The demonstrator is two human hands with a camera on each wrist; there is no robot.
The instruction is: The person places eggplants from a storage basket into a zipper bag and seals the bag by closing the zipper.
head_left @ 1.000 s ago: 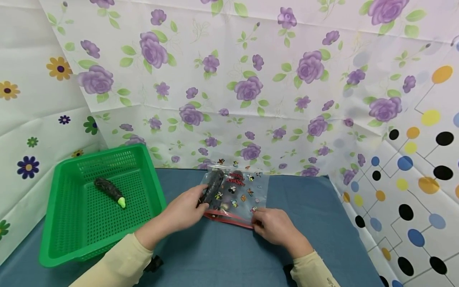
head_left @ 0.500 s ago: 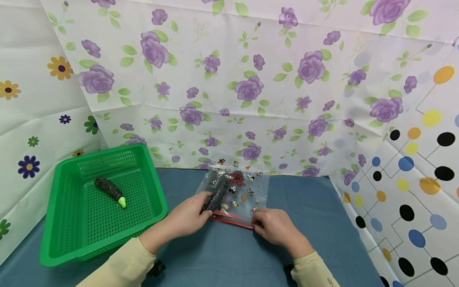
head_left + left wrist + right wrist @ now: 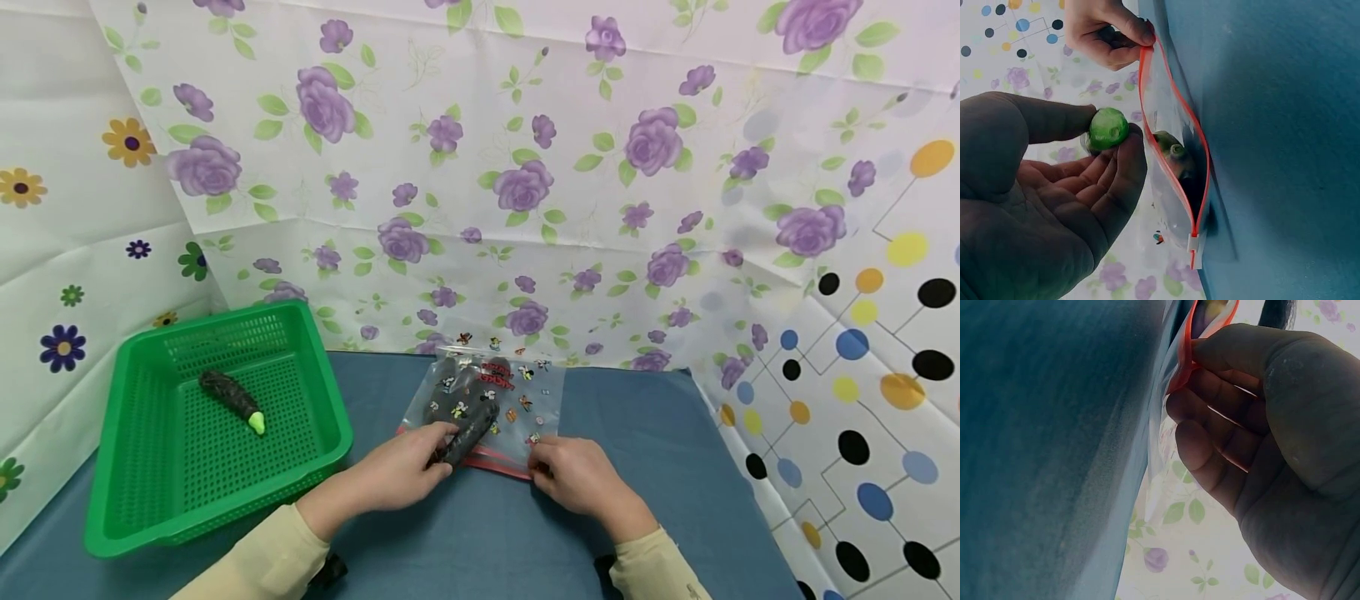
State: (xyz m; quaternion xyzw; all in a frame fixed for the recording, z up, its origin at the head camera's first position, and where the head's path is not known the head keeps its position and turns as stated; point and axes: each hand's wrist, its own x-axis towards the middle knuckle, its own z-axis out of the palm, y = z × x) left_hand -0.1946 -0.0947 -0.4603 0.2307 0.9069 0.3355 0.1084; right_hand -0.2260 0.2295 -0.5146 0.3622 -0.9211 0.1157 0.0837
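Note:
My left hand (image 3: pixel 408 471) pinches a long dark eggplant (image 3: pixel 472 429) between thumb and fingers. In the left wrist view its round green end (image 3: pixel 1109 128) points at the camera, beside the mouth of a clear zip bag (image 3: pixel 551 408). The bag lies on the table, printed with cartoon figures and edged in red. Its mouth gapes, and a dark thing with a greenish end (image 3: pixel 1175 150) shows inside. My right hand (image 3: pixel 573 471) pinches the right end of the red edge (image 3: pixel 1186 362) between thumb and fingers. The held eggplant overlaps the bag in the head view.
A green perforated basket (image 3: pixel 105 467) stands on the left of the blue table (image 3: pixel 465 550), with another dark eggplant (image 3: pixel 231 402) lying in it. Floral sheeting (image 3: pixel 450 208) rises behind the table, and dotted sheeting (image 3: pixel 855 417) borders its right side.
My left hand has moved slightly right and toward me, carrying the eggplant from the bag's left side to in front of its mouth. The right hand stays at the red edge.

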